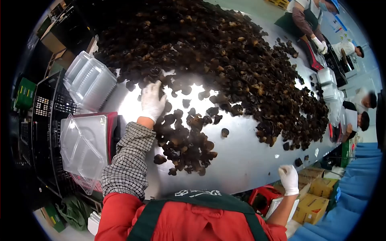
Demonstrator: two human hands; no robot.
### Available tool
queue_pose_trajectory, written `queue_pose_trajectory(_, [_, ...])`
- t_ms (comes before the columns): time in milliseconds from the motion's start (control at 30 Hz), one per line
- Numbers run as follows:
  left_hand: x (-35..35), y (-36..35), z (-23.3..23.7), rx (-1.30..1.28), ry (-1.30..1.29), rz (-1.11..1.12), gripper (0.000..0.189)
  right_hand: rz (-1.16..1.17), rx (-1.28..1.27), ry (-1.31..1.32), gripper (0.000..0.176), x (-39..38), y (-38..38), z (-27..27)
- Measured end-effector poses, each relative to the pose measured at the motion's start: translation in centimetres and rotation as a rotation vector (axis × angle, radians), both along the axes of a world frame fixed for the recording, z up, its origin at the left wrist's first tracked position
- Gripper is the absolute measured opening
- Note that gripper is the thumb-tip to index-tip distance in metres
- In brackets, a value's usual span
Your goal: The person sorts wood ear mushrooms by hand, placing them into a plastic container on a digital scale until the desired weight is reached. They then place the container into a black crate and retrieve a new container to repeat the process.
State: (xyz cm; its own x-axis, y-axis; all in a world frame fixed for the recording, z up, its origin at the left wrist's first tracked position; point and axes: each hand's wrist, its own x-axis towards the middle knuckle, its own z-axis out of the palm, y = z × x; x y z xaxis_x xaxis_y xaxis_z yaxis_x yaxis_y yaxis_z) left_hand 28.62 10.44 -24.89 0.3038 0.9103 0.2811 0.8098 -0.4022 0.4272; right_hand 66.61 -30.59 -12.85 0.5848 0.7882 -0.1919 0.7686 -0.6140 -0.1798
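While you are looking down in head view, your left hand [152, 100], white-gloved, is lying flat, fingers stretched close together, on near edge of big mushroom pile [209, 52] on steel table [249, 160]. Smaller mushroom heap [187, 146] is sitting just beside your wrist. Your right hand [289, 178] is resting at table's near edge; finger spread impossible to tell. Clear tray [82, 150] is hiding most of red scale [112, 120].

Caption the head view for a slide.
Gloved left hand in dark mushrooms on steel table; right hand at table edge.
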Motion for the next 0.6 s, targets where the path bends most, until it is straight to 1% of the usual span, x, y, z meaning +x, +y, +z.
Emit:
queue_pose_trajectory(33, [-0.2,-0.8,0.8,0.079,0.022,0.057,0.061,0.010,-0.002,-0.152,0.017,-0.3,-2.1,-0.2])
queue_pose_trajectory(67, [-0.6,-1.3,1.3,-0.031,0.062,0.036,0.076,0.023,-0.003,-0.303,0.018,-0.5,-3.2,-0.4])
queue_pose_trajectory(100, [-0.7,-2.1,1.5,-0.059,0.119,0.019,0.076,0.035,0.139,-0.210,0.019,-1.2,-2.3,-0.5])
queue_pose_trajectory(167, [-0.7,-4.5,1.5,-0.109,0.235,-0.013,0.076,0.059,0.428,-0.022,0.022,-3.4,2.3,-1.5])
queue_pose_trajectory(200, [-0.6,-5.8,1.6,-0.277,0.263,-0.048,0.079,0.144,0.501,0.101,0.024,-5.2,5.5,-1.9])
queue_pose_trajectory(233, [-0.6,-7.3,2.0,-0.374,0.255,-0.098,0.077,0.248,0.518,0.121,0.024,-7.2,9.0,-2.4])
queue_pose_trajectory(267, [-0.9,-8.6,1.2,-0.404,0.234,-0.136,0.072,0.387,0.517,0.186,0.022,-9.2,12.3,-3.0])
queue_pose_trajectory(300, [-1.3,-9.9,1.4,-0.407,0.216,-0.201,0.065,0.487,0.572,0.325,0.022,-11.4,15.7,-3.3])
queue_pose_trajectory(333, [-1.8,-11.1,1.6,-0.406,0.155,-0.228,0.064,0.607,0.551,0.299,0.021,-13.0,19.2,-4.4])
queue_pose_trajectory(367, [-2.3,-12.1,2.0,-0.407,0.094,-0.254,0.062,0.679,0.646,0.351,0.017,-15.0,22.5,-4.8])
queue_pose_trajectory(433, [-3.4,-13.3,3.3,-0.384,-0.054,-0.241,0.061,0.689,0.432,0.191,0.021,-17.5,27.9,-7.6])
queue_pose_trajectory(500, [-4.8,-13.7,4.3,-0.343,-0.079,-0.199,0.059,0.695,0.144,0.006,0.025,-19.2,31.2,-9.3])
queue_pose_trajectory(533, [-5.7,-13.9,4.5,-0.336,-0.112,-0.167,0.059,0.655,0.153,-0.026,0.023,-19.5,32.0,-10.1])
queue_pose_trajectory(600, [-7.0,-14.4,4.9,-0.348,-0.169,-0.086,0.058,0.646,0.183,0.134,0.020,-19.1,32.9,-11.0])
